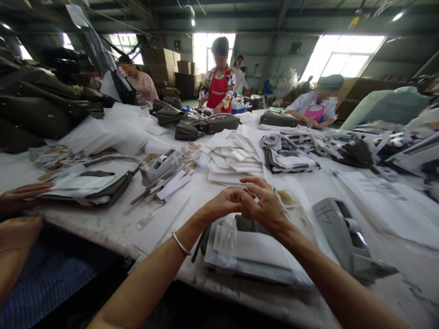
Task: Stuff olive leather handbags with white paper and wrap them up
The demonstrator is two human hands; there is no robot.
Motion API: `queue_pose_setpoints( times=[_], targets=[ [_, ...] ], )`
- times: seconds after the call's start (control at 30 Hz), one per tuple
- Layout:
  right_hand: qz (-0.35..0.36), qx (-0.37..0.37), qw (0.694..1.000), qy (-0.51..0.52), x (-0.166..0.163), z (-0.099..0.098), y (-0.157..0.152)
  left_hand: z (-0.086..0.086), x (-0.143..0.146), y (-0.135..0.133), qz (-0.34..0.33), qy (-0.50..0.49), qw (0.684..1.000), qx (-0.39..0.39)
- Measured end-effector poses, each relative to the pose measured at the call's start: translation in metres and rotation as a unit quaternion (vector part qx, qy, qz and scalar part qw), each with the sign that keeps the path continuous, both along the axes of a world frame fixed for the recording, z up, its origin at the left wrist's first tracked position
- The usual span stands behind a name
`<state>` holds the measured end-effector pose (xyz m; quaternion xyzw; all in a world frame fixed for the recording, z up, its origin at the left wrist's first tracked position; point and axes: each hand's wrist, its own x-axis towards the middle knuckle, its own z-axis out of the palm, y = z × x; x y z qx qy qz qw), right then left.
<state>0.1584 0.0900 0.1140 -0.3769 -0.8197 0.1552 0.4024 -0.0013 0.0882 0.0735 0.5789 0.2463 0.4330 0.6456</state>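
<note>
A white-topped worktable (394,294) is spread across the view, with a pile of dark bags (37,107) heaped at its far left corner. At the middle of the near edge, a bag in white wrapping (254,253) is laid flat. Its long axis is set left to right, roughly along that edge, and it lies on the body side of the fingers, below them. By its left end, nearer the table's left edge, another wrapped bag (78,185) is touched by a co-worker's hand (27,189). A stack of white sheets (233,160) is placed beyond the hands, and a grey tape dispenser (329,224) is set to the right of the nearest bag.

The right hand (269,203) seems the nearer to that bag, its heel overlapping the far side in the view; the left hand (233,200) is met by it just above. Fingers of both are bent and closely bunched, tips together; whether anything thin is pinched there cannot be told. A bracelet (180,243) is worn on the left wrist.
</note>
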Motion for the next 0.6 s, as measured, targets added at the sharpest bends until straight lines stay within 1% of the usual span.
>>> queue_pose_setpoints(
  times=[0.07, 0.13, 0.17, 0.23, 0.27, 0.3, 0.33, 0.37, 0.43, 0.5, 0.57, 0.6],
  targets=[
    [0.012, -0.058, 0.997, 0.047, -0.001, 0.004, -0.002, 0.000, 0.005, -0.003, -0.010, 0.018, 1.000, 0.002],
    [0.024, -0.153, 0.981, 0.118, -0.001, 0.007, -0.004, -0.001, 0.007, -0.006, -0.034, 0.038, 0.999, -0.004],
    [0.032, -0.199, 0.966, 0.163, -0.001, 0.009, -0.005, -0.002, 0.007, -0.007, -0.045, 0.051, 0.998, -0.011],
    [0.059, -0.270, 0.925, 0.260, -0.001, 0.012, -0.005, -0.006, 0.006, -0.010, -0.079, 0.086, 0.993, -0.034],
    [0.076, -0.292, 0.907, 0.295, -0.001, 0.013, -0.005, -0.010, 0.006, -0.011, -0.093, 0.103, 0.989, -0.044],
    [0.089, -0.305, 0.896, 0.310, 0.000, 0.014, -0.004, -0.013, 0.005, -0.012, -0.104, 0.115, 0.987, -0.052],
    [0.095, -0.309, 0.895, 0.307, 0.001, 0.014, -0.002, -0.017, 0.004, -0.012, -0.110, 0.119, 0.985, -0.058],
    [0.090, -0.304, 0.903, 0.291, 0.002, 0.014, 0.000, -0.021, 0.003, -0.012, -0.107, 0.117, 0.985, -0.063],
    [0.064, -0.274, 0.928, 0.243, 0.007, 0.013, 0.004, -0.026, 0.000, -0.011, -0.074, 0.101, 0.990, -0.063],
    [0.039, -0.250, 0.947, 0.198, 0.013, 0.010, 0.009, -0.028, -0.005, -0.009, -0.036, 0.088, 0.994, -0.059],
    [0.039, -0.243, 0.961, 0.122, 0.018, 0.006, 0.010, -0.028, -0.010, -0.007, 0.003, 0.086, 0.995, -0.055],
    [0.051, -0.235, 0.968, 0.075, 0.019, 0.003, 0.010, -0.029, -0.013, -0.006, 0.019, 0.089, 0.994, -0.055]
  ],
)
